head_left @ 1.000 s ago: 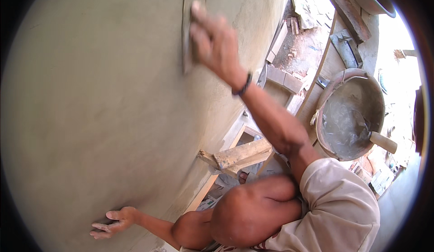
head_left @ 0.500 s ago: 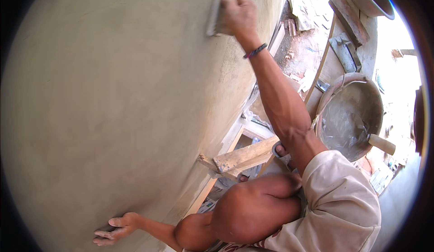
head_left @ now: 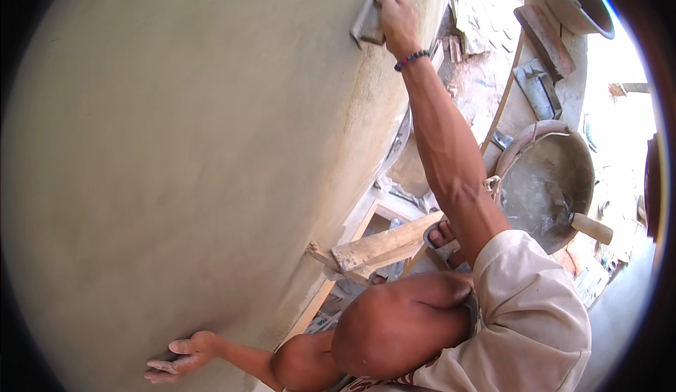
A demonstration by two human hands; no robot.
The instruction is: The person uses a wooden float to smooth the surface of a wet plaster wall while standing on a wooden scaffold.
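Note:
A broad grey-green plastered wall (head_left: 190, 153) fills the left and middle of the picture. High up near the wall's right edge, my right hand (head_left: 400, 20) is closed round a plastering trowel (head_left: 370, 20), its flat plate turned toward the plaster. My fingers and the angle cover its handle. At the lower left, my left hand (head_left: 184, 357) rests on the wall with fingers spread and nothing in them. Both hands look dusted with plaster.
To the right stands a basin (head_left: 539, 181) of wet grey mix with a wooden-handled tool (head_left: 590, 228) in it. Beyond it on a board lie a metal float (head_left: 539, 91), a brick-like block (head_left: 546, 42) and another bowl (head_left: 581, 5). Wooden planks (head_left: 384, 241) sit below by my knees.
My right hand and the trowel have moved right and slightly up, toward the wall's edge. The left hand stays where it was.

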